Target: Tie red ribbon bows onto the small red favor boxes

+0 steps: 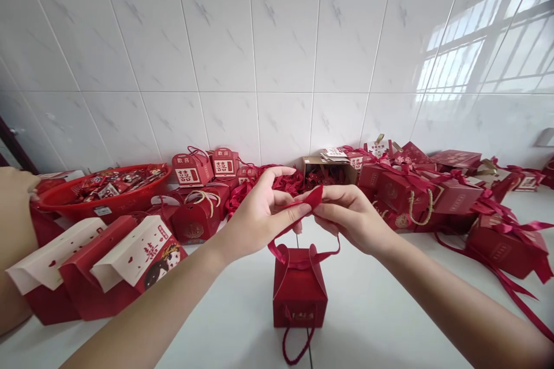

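Observation:
A small dark red gift box (299, 288) stands upright on the white tiled table in front of me, its rope handle (294, 354) hanging down the near side. A red ribbon (318, 199) runs through the top of the box and rises in a loop to my hands. My left hand (277, 207) pinches the ribbon between thumb and fingers above the box. Close against it, my right hand (346, 213) pinches the same ribbon, its fingertips nearly touching the left ones. Part of the ribbon is hidden behind the fingers.
At left, a red basin (116, 199) holds wrapped sweets, with paper gift bags (130, 259) in front. Red boxes (193, 170) and a heap of ribbon (285, 181) line the wall. Many ribboned boxes (450, 193) are piled at right. Part of a person's body (11, 242) shows at far left.

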Action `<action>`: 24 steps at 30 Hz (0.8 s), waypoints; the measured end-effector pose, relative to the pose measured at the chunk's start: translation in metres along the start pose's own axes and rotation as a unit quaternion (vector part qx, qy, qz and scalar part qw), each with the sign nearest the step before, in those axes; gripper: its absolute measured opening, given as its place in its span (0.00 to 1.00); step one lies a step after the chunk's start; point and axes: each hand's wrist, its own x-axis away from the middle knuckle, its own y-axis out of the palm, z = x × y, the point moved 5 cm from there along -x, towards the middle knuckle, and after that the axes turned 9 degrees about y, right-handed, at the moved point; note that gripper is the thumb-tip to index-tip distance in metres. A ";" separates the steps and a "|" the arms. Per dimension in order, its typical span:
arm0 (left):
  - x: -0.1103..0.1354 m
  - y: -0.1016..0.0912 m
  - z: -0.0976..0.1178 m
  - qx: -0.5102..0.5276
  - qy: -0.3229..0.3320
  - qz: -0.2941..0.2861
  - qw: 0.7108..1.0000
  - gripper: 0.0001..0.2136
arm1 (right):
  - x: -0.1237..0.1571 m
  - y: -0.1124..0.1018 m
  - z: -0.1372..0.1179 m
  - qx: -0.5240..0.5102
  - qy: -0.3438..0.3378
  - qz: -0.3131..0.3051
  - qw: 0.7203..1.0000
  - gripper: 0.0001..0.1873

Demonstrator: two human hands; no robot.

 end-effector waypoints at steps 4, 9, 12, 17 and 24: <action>0.002 0.001 -0.003 0.013 -0.002 -0.010 1.000 0.27 | 0.001 -0.002 0.007 -0.005 -0.012 -0.006 1.000 0.10; 0.003 -0.003 -0.012 0.090 -0.047 -0.005 0.995 0.21 | 0.001 -0.004 0.005 0.070 -0.080 -0.007 0.994 0.08; 0.002 -0.009 -0.020 0.159 -0.074 0.025 0.984 0.16 | 0.006 -0.003 0.002 0.188 -0.166 -0.032 0.967 0.10; 0.004 -0.008 -0.025 0.231 -0.128 0.032 0.964 0.16 | 0.015 -0.004 0.001 0.367 -0.277 -0.004 0.888 0.14; 0.017 -0.006 -0.016 0.036 0.046 0.057 0.997 0.34 | 0.020 -0.005 0.009 0.317 -0.229 0.049 0.919 0.13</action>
